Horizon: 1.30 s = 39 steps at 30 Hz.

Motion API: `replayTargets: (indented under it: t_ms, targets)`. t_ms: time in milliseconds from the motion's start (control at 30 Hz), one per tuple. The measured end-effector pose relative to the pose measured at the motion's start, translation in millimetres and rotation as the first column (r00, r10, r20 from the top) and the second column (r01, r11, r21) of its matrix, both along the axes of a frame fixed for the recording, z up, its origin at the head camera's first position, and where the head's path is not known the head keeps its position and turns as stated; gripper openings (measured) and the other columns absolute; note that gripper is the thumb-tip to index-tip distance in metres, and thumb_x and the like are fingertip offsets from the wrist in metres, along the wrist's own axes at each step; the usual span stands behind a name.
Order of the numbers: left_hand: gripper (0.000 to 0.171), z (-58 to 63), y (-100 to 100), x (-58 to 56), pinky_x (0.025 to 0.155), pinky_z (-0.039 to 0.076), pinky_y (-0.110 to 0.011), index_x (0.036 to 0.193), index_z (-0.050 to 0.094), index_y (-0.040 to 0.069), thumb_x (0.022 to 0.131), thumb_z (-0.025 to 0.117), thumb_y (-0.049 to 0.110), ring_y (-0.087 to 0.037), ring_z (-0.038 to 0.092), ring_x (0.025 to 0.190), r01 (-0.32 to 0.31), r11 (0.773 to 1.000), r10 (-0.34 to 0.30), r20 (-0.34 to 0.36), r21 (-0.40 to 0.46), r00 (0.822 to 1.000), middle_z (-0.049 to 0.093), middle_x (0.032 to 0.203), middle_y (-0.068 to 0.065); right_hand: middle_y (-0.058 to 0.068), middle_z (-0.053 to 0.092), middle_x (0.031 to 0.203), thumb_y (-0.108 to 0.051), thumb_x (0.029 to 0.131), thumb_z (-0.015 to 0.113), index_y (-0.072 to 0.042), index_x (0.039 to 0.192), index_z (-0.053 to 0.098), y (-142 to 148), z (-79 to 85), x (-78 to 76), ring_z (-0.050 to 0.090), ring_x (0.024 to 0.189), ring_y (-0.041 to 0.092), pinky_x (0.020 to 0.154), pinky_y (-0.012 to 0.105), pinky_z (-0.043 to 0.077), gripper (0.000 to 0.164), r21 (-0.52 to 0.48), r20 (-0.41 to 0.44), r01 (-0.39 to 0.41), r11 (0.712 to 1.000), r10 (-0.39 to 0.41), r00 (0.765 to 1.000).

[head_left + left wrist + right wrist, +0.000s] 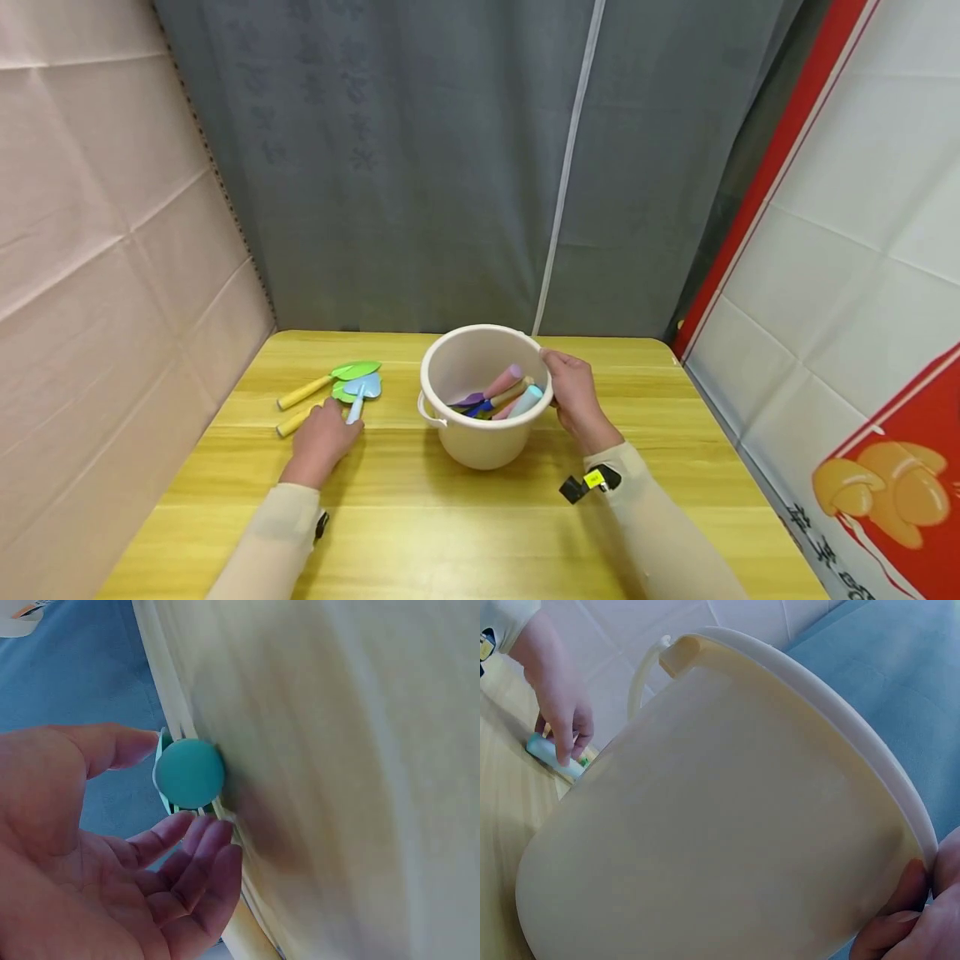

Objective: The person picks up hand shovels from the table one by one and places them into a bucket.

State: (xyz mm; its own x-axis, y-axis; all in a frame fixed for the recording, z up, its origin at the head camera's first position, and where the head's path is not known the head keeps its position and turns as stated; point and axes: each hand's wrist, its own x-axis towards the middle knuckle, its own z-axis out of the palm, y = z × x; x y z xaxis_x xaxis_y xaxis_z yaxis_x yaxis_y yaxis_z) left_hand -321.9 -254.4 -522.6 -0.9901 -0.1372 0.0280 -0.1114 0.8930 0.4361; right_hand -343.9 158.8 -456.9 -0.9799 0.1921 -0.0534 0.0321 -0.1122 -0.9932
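A white bucket [480, 450] stands upright on the table, several small tools with coloured handles [502, 382] lying inside it. My right hand [573, 396] grips the bucket's rim on its right side, thumb and fingers on either side of the wall. To the left, my left hand [324, 440] is at a light blue toy shovel [363, 387]. In the left wrist view the round end of the shovel handle [189, 774] sits between thumb and fingers, which are not closed round it. Beside it lie two green-bladed toy shovels with yellow handles [303, 392].
The yellow wooden table [450, 533] ends at a grey curtain [390, 183] behind. A pale cloth wall [112, 233] rises on the left, and a white and red printed sheet [840, 250] on the right. The bucket's handle [429, 413] hangs down at its left side.
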Motion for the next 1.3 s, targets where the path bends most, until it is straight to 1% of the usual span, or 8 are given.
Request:
replayTargets:
  t_ms: [100,233,367,600,733,933,1133,1300]
  targets:
    - [0.047,-3.8,-1.5,-0.7,0.071,0.055,-0.057,0.117,0.061,-0.009,0.098,0.070,0.034,-0.038,0.065,0.084,-0.003,1.000,0.002,0.049,0.008,0.999,0.066,0.096,-0.023,0.025,0.079,0.113,-0.028,0.111,0.067,0.003,0.131,0.077,-0.4,-1.0,-0.5,0.073,0.066,0.010,0.050,0.019,0.052,0.038,-0.003,0.004,0.006,1.000,-0.006,1.000]
    - [0.034,-6.1,-0.6,-0.2,0.065,0.052,-0.051,0.106,0.063,-0.001,0.098,0.070,0.032,-0.033,0.061,0.077,0.000,1.000,-0.001,0.073,0.013,0.997,0.063,0.087,-0.015,0.027,0.077,0.121,-0.028,0.111,0.066,0.003,0.132,0.077,-0.2,-1.1,-0.9,0.076,0.074,0.012,0.054,0.021,0.058,0.039,-0.007,0.006,0.009,1.000,-0.009,1.000]
    - [0.029,-6.9,0.3,0.6,0.065,0.053,-0.051,0.100,0.064,0.002,0.098,0.072,0.029,-0.032,0.061,0.076,-0.001,1.000,0.000,0.054,0.008,0.999,0.064,0.086,-0.013,0.027,0.077,0.122,-0.029,0.111,0.067,0.003,0.132,0.077,0.6,-1.2,-1.9,0.076,0.075,0.012,0.055,0.021,0.057,0.040,-0.010,0.006,0.007,1.000,-0.007,1.000]
    - [0.028,-8.0,2.0,2.9,0.062,0.052,-0.050,0.099,0.064,0.002,0.098,0.072,0.029,-0.032,0.061,0.074,-0.005,1.000,0.005,0.027,0.008,1.000,0.064,0.084,-0.013,0.020,0.080,0.105,-0.027,0.109,0.068,0.004,0.128,0.078,-1.3,-0.6,-0.7,0.073,0.067,0.010,0.050,0.020,0.054,0.037,-0.007,-0.002,0.028,1.000,-0.028,1.000]
    - [0.027,-4.0,4.9,4.8,0.060,0.050,-0.047,0.098,0.065,0.002,0.099,0.072,0.028,-0.030,0.060,0.071,-0.004,1.000,0.004,0.009,0.011,1.000,0.063,0.082,-0.012,0.023,0.080,0.107,-0.027,0.109,0.068,0.005,0.127,0.078,-1.7,-0.7,-1.4,0.073,0.067,0.010,0.051,0.020,0.054,0.038,-0.009,-0.004,0.030,1.000,-0.030,1.000]
    - [0.030,4.9,8.1,9.4,0.060,0.051,-0.047,0.106,0.071,-0.001,0.099,0.073,0.028,-0.029,0.062,0.072,-0.004,1.000,0.004,-0.033,0.017,0.999,0.068,0.085,-0.013,0.025,0.079,0.112,-0.029,0.109,0.069,0.004,0.128,0.078,-1.4,-1.4,-2.7,0.072,0.066,0.010,0.050,0.019,0.052,0.039,-0.003,0.001,0.027,1.000,-0.027,1.000]
    - [0.031,9.9,9.0,8.9,0.065,0.055,-0.053,0.111,0.076,-0.002,0.099,0.076,0.027,-0.035,0.069,0.078,-0.011,1.000,0.013,-0.131,0.013,0.991,0.075,0.094,-0.019,0.028,0.077,0.116,-0.030,0.109,0.069,0.004,0.128,0.078,-0.6,-2.1,-3.2,0.071,0.067,0.010,0.051,0.019,0.052,0.040,-0.003,0.004,0.023,1.000,-0.023,1.000]
    - [0.029,14.1,9.0,7.6,0.064,0.054,-0.053,0.111,0.077,-0.002,0.097,0.075,0.024,-0.034,0.068,0.075,-0.005,0.999,0.011,-0.199,0.032,0.980,0.075,0.091,-0.018,0.030,0.077,0.118,-0.030,0.109,0.069,0.004,0.129,0.078,-0.8,-2.5,-3.7,0.070,0.065,0.010,0.049,0.018,0.049,0.040,-0.003,0.000,0.026,1.000,-0.026,1.000]
